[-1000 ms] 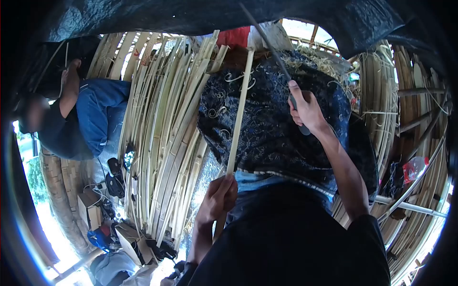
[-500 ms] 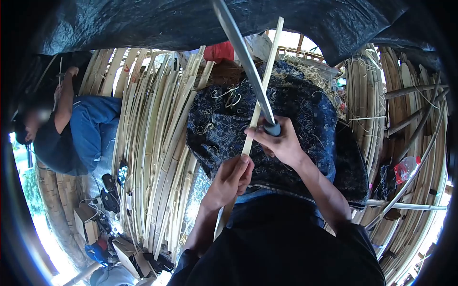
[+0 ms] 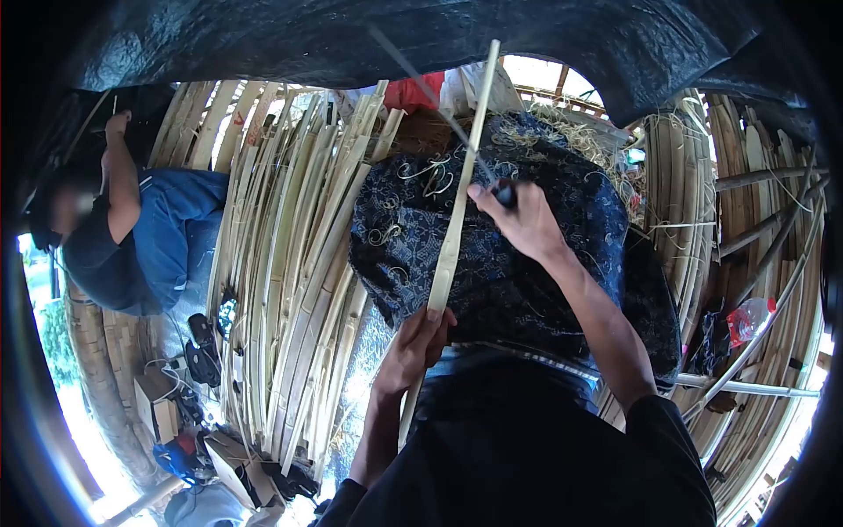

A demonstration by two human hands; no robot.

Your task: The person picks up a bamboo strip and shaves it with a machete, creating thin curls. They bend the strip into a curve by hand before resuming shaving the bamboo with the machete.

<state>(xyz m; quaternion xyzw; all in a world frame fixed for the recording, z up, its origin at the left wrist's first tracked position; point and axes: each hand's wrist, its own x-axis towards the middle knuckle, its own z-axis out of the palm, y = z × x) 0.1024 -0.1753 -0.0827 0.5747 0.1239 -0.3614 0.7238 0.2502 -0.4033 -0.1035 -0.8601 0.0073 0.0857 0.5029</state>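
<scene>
My left hand (image 3: 414, 348) is closed around the lower part of a long pale bamboo strip (image 3: 451, 241), which slants up and away from my body. My right hand (image 3: 529, 221) grips the dark handle of a long-bladed knife (image 3: 506, 193), its thumb near the strip. The thin blade is blurred; it crosses the strip and points up to the left. A dark patterned cloth (image 3: 562, 189) covers my lap beneath both hands, with curled shavings (image 3: 436, 178) scattered on it.
Many split bamboo strips (image 3: 294, 255) lie to the left, and more are stacked at right (image 3: 680, 167). A person (image 3: 97, 237) sits at far left. Dark plastic sheeting (image 3: 263, 44) hangs overhead. Poles (image 3: 764, 215) and a clear bottle with red cap (image 3: 748, 321) are at right.
My right hand and the knife have moved up the strip, away from my left hand, and the blade leans further left. My left hand is slightly lower, and the strip's top has shifted left.
</scene>
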